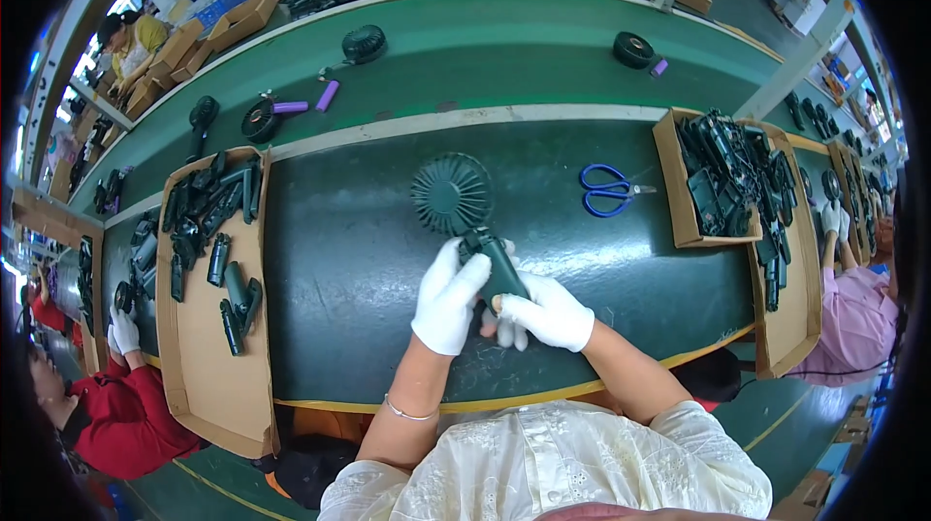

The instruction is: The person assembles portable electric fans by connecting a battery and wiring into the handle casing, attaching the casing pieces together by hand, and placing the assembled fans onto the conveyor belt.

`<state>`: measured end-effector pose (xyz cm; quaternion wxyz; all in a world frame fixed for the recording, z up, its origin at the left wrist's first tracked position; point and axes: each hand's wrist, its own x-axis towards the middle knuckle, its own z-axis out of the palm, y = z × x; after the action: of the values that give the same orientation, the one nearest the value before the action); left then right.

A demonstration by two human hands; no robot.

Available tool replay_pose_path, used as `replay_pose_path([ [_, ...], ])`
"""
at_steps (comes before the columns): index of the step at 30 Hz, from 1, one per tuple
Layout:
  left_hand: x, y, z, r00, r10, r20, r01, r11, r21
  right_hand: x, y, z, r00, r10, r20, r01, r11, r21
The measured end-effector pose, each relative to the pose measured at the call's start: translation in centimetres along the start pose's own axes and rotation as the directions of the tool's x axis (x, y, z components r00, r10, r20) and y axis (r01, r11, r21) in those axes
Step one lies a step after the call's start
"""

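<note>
A dark green handheld fan (pixel 452 194) is held above the green worktop, its round ribbed head pointing away from me and its handle toward me. My left hand (pixel 450 296), in a white glove, closes around the upper handle just below the head. Gloved in white too, my right hand (pixel 543 312) grips the lower end of the handle, the thumb lying across it. Some fingers of both hands are hidden behind the handle. Blue-handled scissors (pixel 609 191) lie on the worktop to the right of the fan.
A cardboard tray (pixel 218 380) of dark handle parts stands left; boxes of dark parts (pixel 722 177) stand right. Beyond the worktop, a green conveyor (pixel 504 55) carries fan heads (pixel 364 44) and purple cylindrical batteries (pixel 328 95). Co-workers sit at both sides and across the conveyor.
</note>
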<state>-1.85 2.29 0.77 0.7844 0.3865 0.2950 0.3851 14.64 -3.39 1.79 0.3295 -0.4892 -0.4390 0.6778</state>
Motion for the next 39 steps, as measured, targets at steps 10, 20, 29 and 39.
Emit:
replay_pose_path([
  [10,-0.2,-1.3,0.3,0.990,-0.068,-0.119,0.042,0.976,-0.214,2.9,-0.9,-2.0,0.946,0.173,-0.275,0.024,0.807,0.590],
  [20,-0.1,-1.7,0.2,0.991,-0.134,-0.018,0.130,0.981,-0.147,13.6,-4.8,-13.9,0.749,-0.083,-0.657,0.471,0.765,0.440],
  [29,-0.1,-2.4,-0.3,0.987,-0.158,-0.030,0.152,0.979,-0.138,6.2,-1.8,-5.7,0.920,-0.221,-0.324,0.200,0.975,-0.098],
  [39,0.3,-0.3,0.6,0.978,-0.160,-0.136,0.159,0.987,-0.018,0.1,0.5,-2.8,0.923,-0.269,-0.275,0.127,0.888,-0.442],
])
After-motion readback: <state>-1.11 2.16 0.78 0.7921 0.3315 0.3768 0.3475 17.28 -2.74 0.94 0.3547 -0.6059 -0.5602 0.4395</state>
